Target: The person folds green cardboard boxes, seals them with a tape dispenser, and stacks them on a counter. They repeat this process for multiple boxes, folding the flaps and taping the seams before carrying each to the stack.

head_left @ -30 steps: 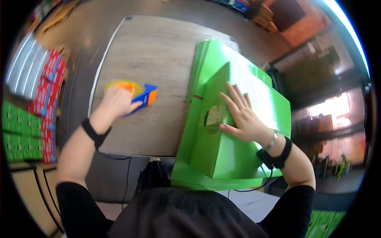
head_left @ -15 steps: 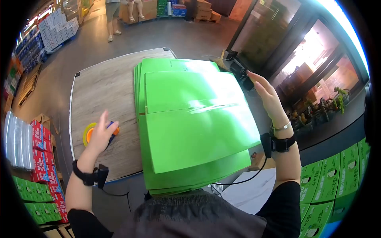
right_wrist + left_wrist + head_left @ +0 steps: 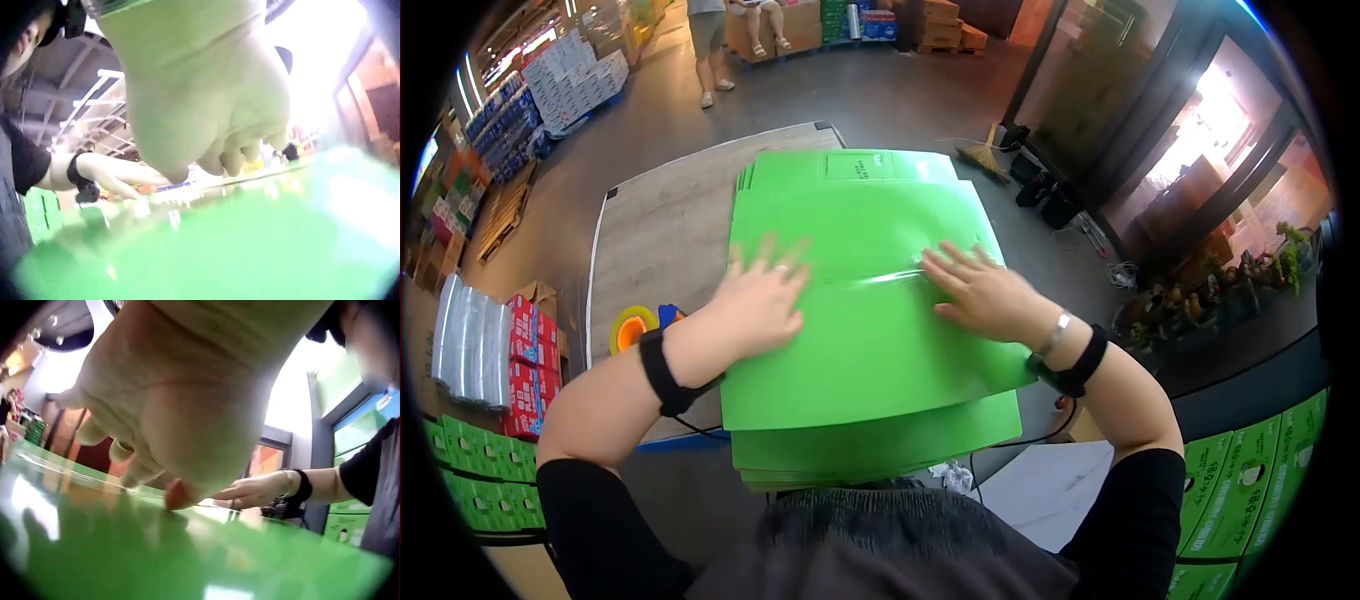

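Note:
A flattened green box (image 3: 850,370) with a glossy strip of tape across its middle tops a stack of green cardboard in the head view. The left hand (image 3: 762,305), slightly blurred, is spread over the box's left part. Over its right part, the right hand (image 3: 985,298) lies with fingers spread near the tape. In the left wrist view, the fingertips of the left hand (image 3: 169,412) touch or nearly touch the green surface (image 3: 187,562). The right wrist view shows the right hand (image 3: 206,100) palm down, low over the glossy green surface (image 3: 250,244).
An orange and yellow tape roll (image 3: 632,328) and a blue tool (image 3: 668,314) rest on the wooden table (image 3: 655,225), left of the stack. Green boxes (image 3: 1250,480) stand at the right. A broom (image 3: 985,158) lies on the floor beyond the table.
The upright box part has gone down flat. The left hand has let go of the tape tool and moved right onto the box; the right hand went out past its edge and came back onto it.

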The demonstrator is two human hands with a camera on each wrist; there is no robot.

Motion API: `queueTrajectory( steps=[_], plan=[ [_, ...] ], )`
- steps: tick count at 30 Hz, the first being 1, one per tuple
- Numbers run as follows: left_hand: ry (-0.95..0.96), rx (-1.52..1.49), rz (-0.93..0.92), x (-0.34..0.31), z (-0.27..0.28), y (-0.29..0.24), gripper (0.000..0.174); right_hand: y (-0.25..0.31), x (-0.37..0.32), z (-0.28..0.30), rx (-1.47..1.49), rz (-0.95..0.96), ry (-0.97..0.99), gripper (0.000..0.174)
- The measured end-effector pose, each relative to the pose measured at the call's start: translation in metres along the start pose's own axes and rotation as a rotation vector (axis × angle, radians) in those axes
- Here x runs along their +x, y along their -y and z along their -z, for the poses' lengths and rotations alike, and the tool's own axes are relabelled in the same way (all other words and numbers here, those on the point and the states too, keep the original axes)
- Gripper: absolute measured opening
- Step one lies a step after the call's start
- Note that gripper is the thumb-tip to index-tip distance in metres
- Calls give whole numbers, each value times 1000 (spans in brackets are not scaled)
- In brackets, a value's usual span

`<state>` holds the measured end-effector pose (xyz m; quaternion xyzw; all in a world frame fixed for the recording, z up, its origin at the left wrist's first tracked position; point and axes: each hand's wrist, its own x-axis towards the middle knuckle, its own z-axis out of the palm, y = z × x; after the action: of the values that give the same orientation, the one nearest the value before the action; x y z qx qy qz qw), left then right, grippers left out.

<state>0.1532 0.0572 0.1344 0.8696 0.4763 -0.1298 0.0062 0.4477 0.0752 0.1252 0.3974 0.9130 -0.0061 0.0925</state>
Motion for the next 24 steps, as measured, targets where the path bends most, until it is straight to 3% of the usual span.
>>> queueTrajectory(
  steps=[1,4,8,13,16,19,20,24],
  plan=[
    [-35,61,-78,6,5,-11,62,8,6,-1,97,93,-18,59],
    [41,-194,-208,38,1,-32,65,10,13,-6,141,65,-1,58],
    [55,-165,-173,44,10,-48,65,31,16,3,46,-44,56,59],
    [-51,-277,-182,63,-5,-70,61,6,10,-6,263,89,47,59],
    [32,-450,-329,68,1,-42,57,-25,10,-17,502,251,24,52],
    [55,-241,-233,44,18,-35,55,-28,-9,-1,272,84,0,49],
    [77,-270,-204,40,14,-30,55,-39,-12,-13,319,59,-10,48],
    [111,-308,-243,42,3,-25,58,-39,-14,-28,285,73,-100,46]
  ],
)
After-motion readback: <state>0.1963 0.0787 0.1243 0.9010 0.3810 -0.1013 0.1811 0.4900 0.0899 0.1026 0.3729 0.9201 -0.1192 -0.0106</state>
